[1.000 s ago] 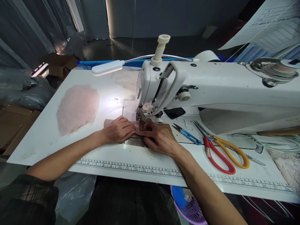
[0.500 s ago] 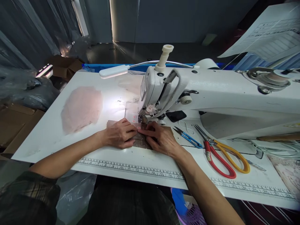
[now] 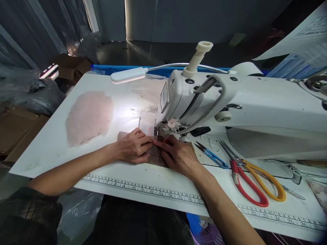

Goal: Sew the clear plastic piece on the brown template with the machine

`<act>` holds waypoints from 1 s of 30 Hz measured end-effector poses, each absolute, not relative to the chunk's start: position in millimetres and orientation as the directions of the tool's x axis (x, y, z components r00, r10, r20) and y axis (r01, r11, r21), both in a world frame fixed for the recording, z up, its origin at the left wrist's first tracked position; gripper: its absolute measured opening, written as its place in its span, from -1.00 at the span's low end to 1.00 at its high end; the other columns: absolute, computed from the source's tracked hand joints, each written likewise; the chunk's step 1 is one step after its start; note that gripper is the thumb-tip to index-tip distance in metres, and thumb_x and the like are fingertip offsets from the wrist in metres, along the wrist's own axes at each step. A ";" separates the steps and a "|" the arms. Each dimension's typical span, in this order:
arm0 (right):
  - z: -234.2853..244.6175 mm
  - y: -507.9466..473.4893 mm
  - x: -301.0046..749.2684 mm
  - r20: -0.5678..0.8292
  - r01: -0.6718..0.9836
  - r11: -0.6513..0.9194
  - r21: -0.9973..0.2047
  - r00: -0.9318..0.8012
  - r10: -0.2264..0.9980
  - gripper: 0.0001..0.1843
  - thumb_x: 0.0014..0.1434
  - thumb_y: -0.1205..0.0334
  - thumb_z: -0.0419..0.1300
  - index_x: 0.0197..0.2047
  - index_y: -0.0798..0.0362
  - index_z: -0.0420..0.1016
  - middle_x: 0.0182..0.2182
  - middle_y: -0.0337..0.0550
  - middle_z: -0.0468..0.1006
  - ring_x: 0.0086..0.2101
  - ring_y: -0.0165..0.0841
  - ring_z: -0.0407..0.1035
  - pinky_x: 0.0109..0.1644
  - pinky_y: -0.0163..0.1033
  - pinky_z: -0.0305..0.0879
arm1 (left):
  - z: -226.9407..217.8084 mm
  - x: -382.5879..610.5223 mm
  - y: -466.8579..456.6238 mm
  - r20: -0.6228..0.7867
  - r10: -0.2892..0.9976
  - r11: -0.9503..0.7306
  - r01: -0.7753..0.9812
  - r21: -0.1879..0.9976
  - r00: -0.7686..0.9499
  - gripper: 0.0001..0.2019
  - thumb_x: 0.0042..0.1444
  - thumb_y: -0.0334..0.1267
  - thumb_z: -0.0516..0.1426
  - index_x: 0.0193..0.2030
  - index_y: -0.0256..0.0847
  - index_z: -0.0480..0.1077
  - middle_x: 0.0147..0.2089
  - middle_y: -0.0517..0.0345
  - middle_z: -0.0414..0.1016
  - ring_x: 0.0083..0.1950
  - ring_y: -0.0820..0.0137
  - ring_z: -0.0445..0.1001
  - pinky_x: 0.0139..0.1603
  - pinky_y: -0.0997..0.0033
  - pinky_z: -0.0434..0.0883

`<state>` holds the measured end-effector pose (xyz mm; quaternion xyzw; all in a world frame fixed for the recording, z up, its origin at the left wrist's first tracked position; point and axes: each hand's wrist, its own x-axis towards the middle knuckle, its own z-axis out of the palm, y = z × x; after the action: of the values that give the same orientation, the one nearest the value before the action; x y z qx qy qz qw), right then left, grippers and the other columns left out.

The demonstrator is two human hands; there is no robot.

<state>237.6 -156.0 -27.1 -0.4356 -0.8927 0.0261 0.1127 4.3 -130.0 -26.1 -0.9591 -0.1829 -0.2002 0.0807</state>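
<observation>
At the needle of the white sewing machine [image 3: 176, 98], both hands work close together on a small piece of sheer pale fabric [image 3: 150, 127] at the presser foot [image 3: 159, 132]. My left hand [image 3: 135, 146] is closed, its thumb and fingertips pinched at the fabric's near edge. Opposite it, my right hand [image 3: 178, 153] has its index fingertip against the same spot, with the other fingers curled under. The fingertips partly hide the fabric between them. A brown patterned surface [image 3: 155, 158] lies beneath the hands.
A pile of sheer pink fabric [image 3: 89, 117] lies to the left. Right of the machine's needle are blue thread snips [image 3: 213, 156] and red-and-yellow handled scissors [image 3: 250, 173]. A white lamp [image 3: 129, 75] lights the table, and a ruler strip [image 3: 143, 189] runs along its front edge.
My view has shifted and turned slightly, so the machine and scissors appear farther right and larger. Both hands stay at the presser foot with nearly the same grip.
</observation>
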 end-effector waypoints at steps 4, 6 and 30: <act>-23.7 -155.4 231.6 0.135 0.822 0.566 -0.067 -0.554 0.821 -0.56 0.23 0.25 0.06 0.14 -0.07 0.50 -0.17 0.02 0.56 -0.42 -0.33 0.40 -0.48 -0.31 0.14 | -26.4 4.3 -126.4 0.360 0.371 -0.906 0.419 -0.062 0.856 -0.68 0.21 -0.19 0.00 -0.11 -0.35 0.47 -0.02 -0.11 0.48 -0.25 0.29 0.39 -0.16 0.21 0.34; -22.7 -155.6 230.2 0.109 0.841 0.539 -0.050 -0.532 0.840 -0.55 0.24 0.22 0.05 0.18 -0.09 0.46 -0.16 0.02 0.57 -0.43 -0.32 0.40 -0.50 -0.30 0.09 | -25.7 4.3 -123.9 0.340 0.367 -0.907 0.414 -0.076 0.866 -0.67 0.21 -0.19 -0.02 -0.12 -0.34 0.48 -0.05 -0.09 0.49 -0.27 0.31 0.38 -0.16 0.21 0.34; -1.7 -139.9 251.0 -0.045 0.625 0.282 -0.728 -0.454 0.890 -0.65 0.28 0.06 0.02 -0.04 0.03 0.50 -0.26 -0.11 0.59 -0.27 -0.26 0.48 -0.17 -0.17 0.44 | -12.8 3.9 -100.8 0.142 0.465 -0.876 0.477 -0.068 0.874 -0.43 0.23 0.09 -0.04 0.12 -0.39 0.36 0.00 -0.10 0.38 -0.20 0.27 0.32 -0.10 0.19 0.22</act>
<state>251.0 -139.9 -1.7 -0.4867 -0.7779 0.3494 0.1895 3.9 -100.8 -12.8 -0.9666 -0.2437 -0.0609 0.0507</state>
